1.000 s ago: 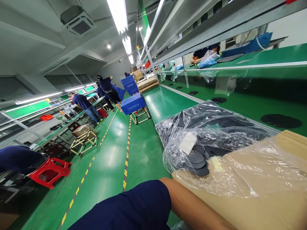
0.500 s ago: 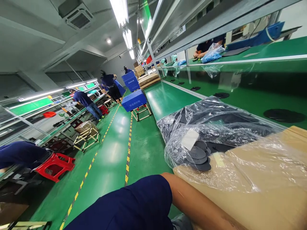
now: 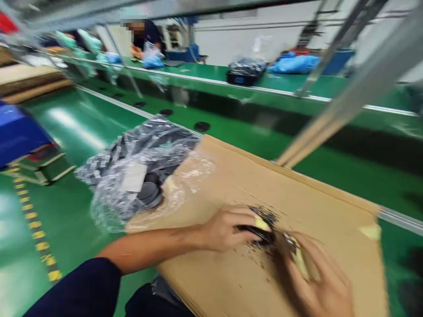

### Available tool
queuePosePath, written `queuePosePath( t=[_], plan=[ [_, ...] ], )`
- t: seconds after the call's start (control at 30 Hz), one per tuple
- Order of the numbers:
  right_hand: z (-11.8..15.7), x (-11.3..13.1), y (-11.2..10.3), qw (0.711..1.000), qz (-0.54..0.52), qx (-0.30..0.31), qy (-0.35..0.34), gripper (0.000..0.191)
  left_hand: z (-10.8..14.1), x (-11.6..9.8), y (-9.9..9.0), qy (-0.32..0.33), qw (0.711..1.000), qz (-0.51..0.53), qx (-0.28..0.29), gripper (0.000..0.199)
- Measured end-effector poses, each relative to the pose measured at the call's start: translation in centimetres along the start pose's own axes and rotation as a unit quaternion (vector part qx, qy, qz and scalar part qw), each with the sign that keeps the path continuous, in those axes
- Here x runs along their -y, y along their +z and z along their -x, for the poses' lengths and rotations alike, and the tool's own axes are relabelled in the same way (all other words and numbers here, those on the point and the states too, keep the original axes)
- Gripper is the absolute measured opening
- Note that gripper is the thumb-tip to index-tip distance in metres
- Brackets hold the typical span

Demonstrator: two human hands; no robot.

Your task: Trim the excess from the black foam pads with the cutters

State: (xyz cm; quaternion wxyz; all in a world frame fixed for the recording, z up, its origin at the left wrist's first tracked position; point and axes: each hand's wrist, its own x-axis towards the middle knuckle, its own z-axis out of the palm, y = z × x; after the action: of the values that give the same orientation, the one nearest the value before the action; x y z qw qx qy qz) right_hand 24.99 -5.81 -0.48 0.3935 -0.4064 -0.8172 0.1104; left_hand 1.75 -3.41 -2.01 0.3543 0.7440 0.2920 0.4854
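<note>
Black piece (image 3: 264,235) — in left hand (image 3: 231,226) (cardboard edge (image 3: 330,187) apart).

The bag (image 3: 165,145) lies partly on the cardboard (image 3: 231,176), left of what seem to be scraps (image 3: 266,215) near the left hand (image 3: 228,226).

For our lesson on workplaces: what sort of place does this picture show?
Probably a factory assembly workshop: long green work surface with metal framing, a co-worker in dark clothing bent over it, and yellow-and-black striped floor tape.
</note>
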Motion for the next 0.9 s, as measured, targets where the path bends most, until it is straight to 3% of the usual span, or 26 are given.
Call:
queuePosePath(
  t=[0.23,0.57,0.9],
  plan=[
    [0.2,2.4,0.0,0.998,0.042,0.038,0.031,0.03,1.0,-1.2,-0.3,0.01,1.0,0.021,-0.003,0.019],
    [0.7,2.4,-0.6,0.998,0.051,0.026,0.013,0.03,0.9,-1.4,-0.4,0.028,0.999,0.01,0.02,0.021],
    [0.7,2.9,-1.0,0.993,0.112,0.025,-0.026,0.013,1.2,-1.6,-0.3,0.044,0.999,0.01,0.024,0.024]
  ],
)
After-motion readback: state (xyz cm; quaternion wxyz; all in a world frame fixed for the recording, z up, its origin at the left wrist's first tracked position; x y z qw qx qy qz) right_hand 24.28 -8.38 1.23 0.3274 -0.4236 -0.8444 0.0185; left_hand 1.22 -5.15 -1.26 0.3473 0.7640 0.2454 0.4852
